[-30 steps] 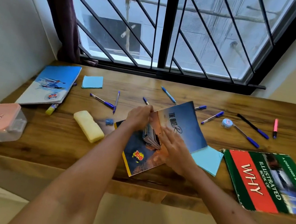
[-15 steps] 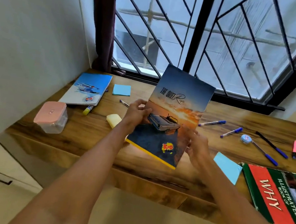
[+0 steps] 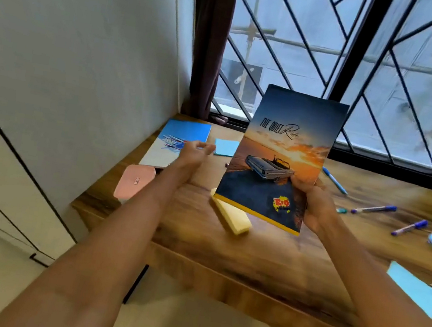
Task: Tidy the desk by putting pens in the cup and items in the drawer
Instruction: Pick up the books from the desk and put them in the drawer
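**Notebook held upright over the desk**

Notebook (image 3: 281, 156) with a sunset-and-car cover stands upright in the air above the desk (image 3: 250, 259), gripped at its lower right edge by the right hand (image 3: 313, 204), thumb on the cover and fingers curled behind. The left hand (image 3: 193, 154) hovers just left of it, fingers loosely bent, holding nothing. Below lie a yellow sponge (image 3: 232, 216) and a pink-lidded box (image 3: 135, 181) near the left edge. A blue notebook (image 3: 175, 143) and a blue sticky note (image 3: 226, 147) sit toward the window. Three pens (image 3: 374, 209) lie scattered to the right.
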The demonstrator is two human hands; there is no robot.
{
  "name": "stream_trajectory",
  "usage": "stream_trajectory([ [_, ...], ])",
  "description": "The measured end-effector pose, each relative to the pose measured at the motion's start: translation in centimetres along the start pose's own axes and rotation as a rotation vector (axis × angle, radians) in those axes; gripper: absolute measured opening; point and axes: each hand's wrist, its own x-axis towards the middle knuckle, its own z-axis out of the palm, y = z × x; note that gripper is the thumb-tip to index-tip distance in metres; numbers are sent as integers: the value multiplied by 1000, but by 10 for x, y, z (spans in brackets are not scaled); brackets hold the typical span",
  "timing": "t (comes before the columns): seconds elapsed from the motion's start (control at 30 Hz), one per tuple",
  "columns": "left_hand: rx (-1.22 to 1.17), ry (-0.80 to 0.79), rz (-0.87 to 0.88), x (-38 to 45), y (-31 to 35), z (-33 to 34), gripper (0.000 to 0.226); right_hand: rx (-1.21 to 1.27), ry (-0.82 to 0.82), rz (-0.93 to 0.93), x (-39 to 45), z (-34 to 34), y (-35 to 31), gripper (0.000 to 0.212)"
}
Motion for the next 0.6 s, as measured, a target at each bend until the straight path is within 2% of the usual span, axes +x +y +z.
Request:
stream_trajectory([
  [0.13,58,134,-55,37,-13,-30,41,13,-17,31,38,13,-6,27],
  [0.27,176,200,-88,69,-24,-52,44,-29,-42,57,78,32,-10,21],
  [0.43,174,248,-140,114,-39,-64,52,-78,-74,77,121,63,2,26],
  [0.6,232,243,-173,146,-51,-62,50,-139,-122,108,155,93,22,27],
])
